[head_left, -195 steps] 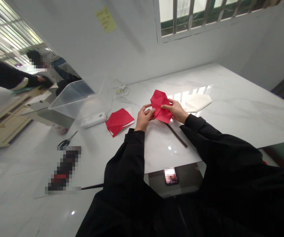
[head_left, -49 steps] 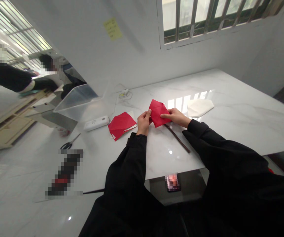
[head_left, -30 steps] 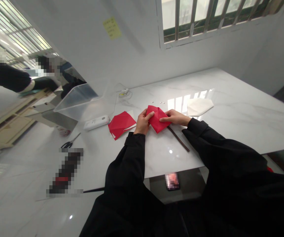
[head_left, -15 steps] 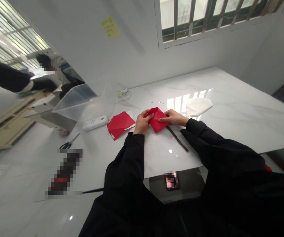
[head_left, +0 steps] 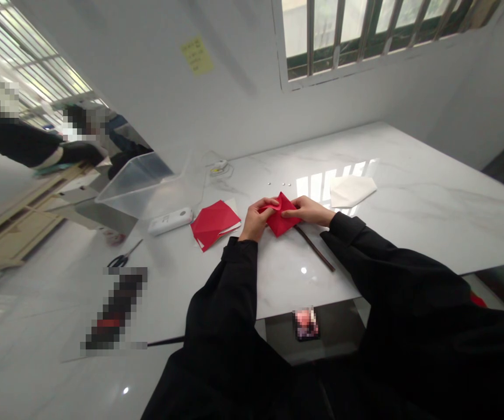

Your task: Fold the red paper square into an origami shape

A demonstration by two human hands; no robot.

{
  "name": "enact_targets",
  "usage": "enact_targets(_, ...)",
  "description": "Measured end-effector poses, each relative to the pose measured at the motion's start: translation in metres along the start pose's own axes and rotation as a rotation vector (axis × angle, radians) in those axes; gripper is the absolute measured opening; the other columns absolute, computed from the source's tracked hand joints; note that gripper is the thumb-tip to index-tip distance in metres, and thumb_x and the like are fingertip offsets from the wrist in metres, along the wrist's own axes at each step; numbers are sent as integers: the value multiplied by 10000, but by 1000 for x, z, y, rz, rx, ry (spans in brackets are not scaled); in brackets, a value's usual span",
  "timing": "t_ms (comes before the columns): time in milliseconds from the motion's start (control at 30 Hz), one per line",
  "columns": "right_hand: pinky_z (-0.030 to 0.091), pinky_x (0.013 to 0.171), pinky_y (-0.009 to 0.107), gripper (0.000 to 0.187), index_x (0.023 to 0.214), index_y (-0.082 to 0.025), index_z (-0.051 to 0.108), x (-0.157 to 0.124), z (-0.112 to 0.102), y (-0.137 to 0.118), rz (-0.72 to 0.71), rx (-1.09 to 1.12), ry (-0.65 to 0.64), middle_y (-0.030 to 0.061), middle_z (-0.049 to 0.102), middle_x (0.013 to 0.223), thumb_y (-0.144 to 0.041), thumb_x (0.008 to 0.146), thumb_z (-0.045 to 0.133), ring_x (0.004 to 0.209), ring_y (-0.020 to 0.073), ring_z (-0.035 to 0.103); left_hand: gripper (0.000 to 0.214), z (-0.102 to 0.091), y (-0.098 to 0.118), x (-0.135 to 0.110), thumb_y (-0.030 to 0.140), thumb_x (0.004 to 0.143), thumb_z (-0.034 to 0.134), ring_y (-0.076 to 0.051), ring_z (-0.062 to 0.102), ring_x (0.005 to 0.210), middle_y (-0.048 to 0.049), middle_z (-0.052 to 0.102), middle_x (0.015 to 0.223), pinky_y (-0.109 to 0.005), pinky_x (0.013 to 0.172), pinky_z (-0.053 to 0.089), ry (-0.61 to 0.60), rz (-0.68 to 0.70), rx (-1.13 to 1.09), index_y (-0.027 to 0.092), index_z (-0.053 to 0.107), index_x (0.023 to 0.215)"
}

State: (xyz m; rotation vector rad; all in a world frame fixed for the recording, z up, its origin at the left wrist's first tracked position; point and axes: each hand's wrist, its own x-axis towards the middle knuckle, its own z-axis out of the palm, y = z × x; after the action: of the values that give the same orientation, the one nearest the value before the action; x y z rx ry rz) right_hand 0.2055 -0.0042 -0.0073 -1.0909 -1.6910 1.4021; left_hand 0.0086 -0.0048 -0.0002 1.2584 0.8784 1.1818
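Note:
A folded sheet of red origami paper [head_left: 280, 217] lies between my hands, near the middle of the white marble table [head_left: 427, 204]. My left hand [head_left: 256, 220] holds its left side, with the fingers over the top edge. My right hand [head_left: 305, 210] pinches its right corner from the other side. A second folded red sheet [head_left: 214, 224] rests on a white sheet to the left of my left hand. A folded white paper [head_left: 352, 191] lies beyond my right hand.
A dark ruler-like strip [head_left: 314, 248] lies just below the red paper. Farther left stand a clear plastic box [head_left: 142, 189], a white handheld device [head_left: 170, 221] and black-handled scissors [head_left: 123, 261]. A phone [head_left: 307, 324] sits below the table edge. Two people stand at the far left.
The red paper is folded smaller than in the oldest frame and sits lower, nearer the table. Both hands have drawn closer together around it.

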Motion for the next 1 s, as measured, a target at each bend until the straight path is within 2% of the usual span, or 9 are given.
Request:
enact_targets(133,294,556,256,304,807,-114,716,0,0,-1,-2,3,16,7,585,657,-411,759,755,583,101,445,260,0,5,-2,380,730,764,-174,662,809,-73,734,1101,-259,661,497,-55,-44,-64,157,719,855)
enact_targets(233,292,561,263,306,806,-117,712,0,1,0,-12,10,26,4,571,650,-417,763,752,576,101,439,337,1,7,-3,458,766,763,-166,656,775,-73,737,1035,-254,643,494,-27,-49,-58,156,719,910)
enact_targets(300,289,558,264,326,803,-116,703,1,1,0,-15,24,42,0,560,640,-436,762,752,567,100,428,398,1,6,-2,428,738,809,-160,661,768,-57,739,994,-250,656,501,1,-50,-44,172,710,1026)
enact_targets(400,285,548,261,381,813,-107,700,1,3,1,-23,52,75,-2,560,639,-478,750,758,562,96,414,633,0,3,-2,355,687,857,-159,672,755,-32,743,939,-268,704,531,-6,-73,-47,207,635,1261)
enact_targets(467,282,539,257,410,817,-103,699,1,3,1,-40,66,94,-7,554,631,-502,745,759,559,93,406,723,-1,0,-1,327,666,869,-166,681,767,-31,744,922,-285,739,546,-14,-86,-48,205,593,1323)
enact_targets(700,297,524,250,455,809,-111,695,2,4,3,-67,85,102,-16,545,607,-555,741,771,545,91,410,681,-2,-6,1,296,628,879,-209,699,924,-81,738,1056,-325,841,560,5,-83,-58,168,603,1237)
enact_targets(1000,350,566,259,475,841,-98,715,3,3,3,-57,76,105,26,627,693,-550,716,795,606,116,494,627,-1,-8,3,319,627,899,-199,694,934,-73,736,1054,-327,889,544,-14,-73,-81,168,625,1171)
